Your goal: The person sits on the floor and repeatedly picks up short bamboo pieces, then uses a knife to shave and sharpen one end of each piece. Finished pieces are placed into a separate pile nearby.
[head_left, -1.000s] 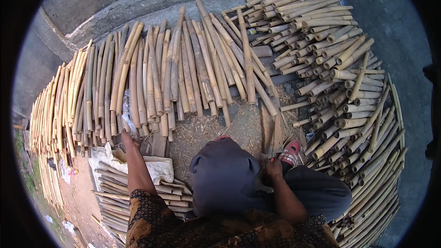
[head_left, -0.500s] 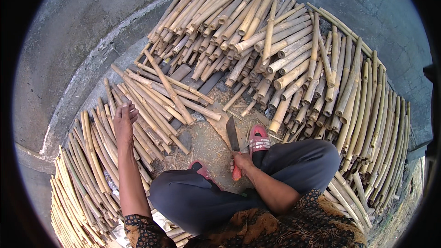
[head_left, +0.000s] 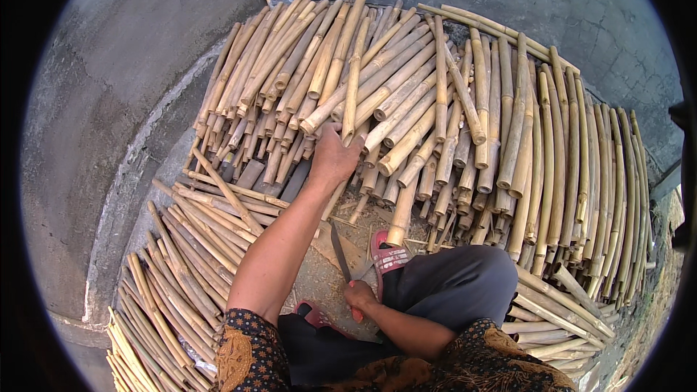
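Note:
My left hand (head_left: 337,154) reaches out to the far pile, its fingers closed round the lower end of a bamboo pole (head_left: 353,76). That pole slants across the top of the stacked bamboo pieces (head_left: 406,105), and part of its end is hidden by my fingers. Close to my body, between my feet, my right hand (head_left: 358,295) grips a machete (head_left: 339,250) by its orange-red handle. The dark blade points up and away from me, over the floor littered with chips.
Another stack of bamboo (head_left: 170,283) lies to my left, with thinner pale sticks at its near end. More pieces (head_left: 563,330) lie beside my right knee. Grey concrete walls (head_left: 167,36) curve round the piles. My feet wear red sandals (head_left: 390,255).
My left hand has swung from above the left stack over to the far pile and closed on a pole. The view has shifted; my right hand still holds the machete.

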### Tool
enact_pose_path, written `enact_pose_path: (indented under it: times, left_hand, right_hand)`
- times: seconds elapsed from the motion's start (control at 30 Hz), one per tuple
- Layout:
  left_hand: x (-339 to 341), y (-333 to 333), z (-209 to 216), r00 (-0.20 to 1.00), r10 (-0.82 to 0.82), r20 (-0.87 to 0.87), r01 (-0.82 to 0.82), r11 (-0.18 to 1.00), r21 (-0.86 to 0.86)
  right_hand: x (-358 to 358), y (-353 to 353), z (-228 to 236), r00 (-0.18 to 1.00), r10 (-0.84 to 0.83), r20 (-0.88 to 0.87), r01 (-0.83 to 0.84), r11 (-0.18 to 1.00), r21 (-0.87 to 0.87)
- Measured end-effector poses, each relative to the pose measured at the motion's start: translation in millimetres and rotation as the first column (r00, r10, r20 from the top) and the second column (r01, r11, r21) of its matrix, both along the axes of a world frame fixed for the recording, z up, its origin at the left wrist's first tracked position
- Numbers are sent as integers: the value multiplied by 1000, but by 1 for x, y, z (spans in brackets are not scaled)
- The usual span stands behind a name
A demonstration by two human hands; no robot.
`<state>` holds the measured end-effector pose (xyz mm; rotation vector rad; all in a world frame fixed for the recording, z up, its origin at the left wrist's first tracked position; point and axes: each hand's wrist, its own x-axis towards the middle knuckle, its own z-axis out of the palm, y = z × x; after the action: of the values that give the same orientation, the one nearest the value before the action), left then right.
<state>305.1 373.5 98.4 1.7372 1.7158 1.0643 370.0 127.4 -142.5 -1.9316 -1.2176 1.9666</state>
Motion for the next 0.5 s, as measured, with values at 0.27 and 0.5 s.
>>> enact_pose_path:
  times: [0.27, 0.5]
  left_hand:
    - [-118, 47, 21, 720, 599, -350, -543, 800, 253]
    - [-64, 16, 5, 938, 97, -332, -60, 991, 122]
  right_hand:
    - [7, 7, 20, 997, 74, 21, -75, 997, 26]
    - [-2, 3, 16, 988, 127, 91, -142, 973, 185]
